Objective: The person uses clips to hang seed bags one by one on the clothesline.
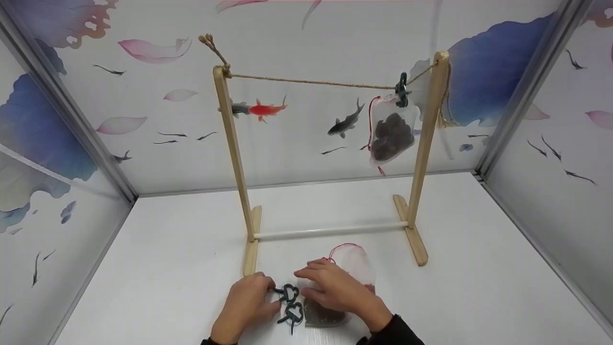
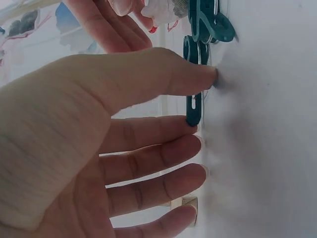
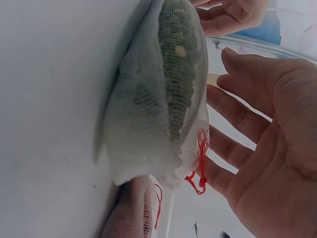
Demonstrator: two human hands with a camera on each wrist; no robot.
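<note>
My left hand [image 1: 249,299] lies at two dark green spring clips, the upper clip [image 1: 289,292] and the lower clip [image 1: 293,314], side by side on the white table. In the left wrist view, the index fingertip meets the end of one clip handle [image 2: 193,111] and the thumb crosses over it; the fingers are spread and nearly straight. My right hand [image 1: 335,287] hovers over a white mesh bag [image 3: 138,114] with dark greenish contents, its fingers extended. A second mesh drawstring bag [image 1: 359,263] with a red cord lies behind, partly hidden by that hand.
A wooden stand [image 1: 233,153] rises behind the hands, with a twine line [image 1: 311,82] between its posts. From the line's right end a green clip [image 1: 402,90] holds a mesh bag [image 1: 392,136] of dark lumps. Printed panels [image 1: 306,153] enclose the table's back and sides.
</note>
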